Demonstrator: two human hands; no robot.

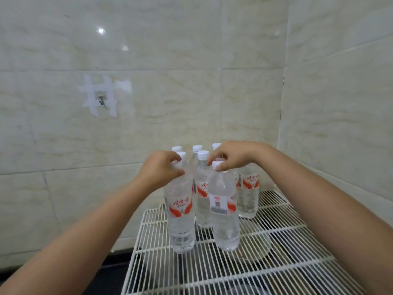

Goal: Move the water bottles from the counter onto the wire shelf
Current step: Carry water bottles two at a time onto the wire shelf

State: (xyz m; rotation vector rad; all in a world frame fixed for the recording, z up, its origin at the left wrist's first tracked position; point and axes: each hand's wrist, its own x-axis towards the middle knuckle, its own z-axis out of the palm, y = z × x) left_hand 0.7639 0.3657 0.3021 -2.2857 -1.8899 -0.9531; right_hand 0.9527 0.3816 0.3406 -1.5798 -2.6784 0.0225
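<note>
Several clear water bottles with white caps and red-and-white labels stand upright on a white wire shelf near the tiled corner. My left hand grips the neck of the front left bottle. My right hand holds the cap and neck of the front right bottle. Both front bottles rest with their bases on the shelf wires. Behind them stand a middle bottle, a right bottle and more bottles of which only caps show.
Glossy beige wall tiles rise behind and to the right of the shelf. A small metal hook with white tape strips is stuck on the wall at left. A dark surface lies below the shelf's left edge.
</note>
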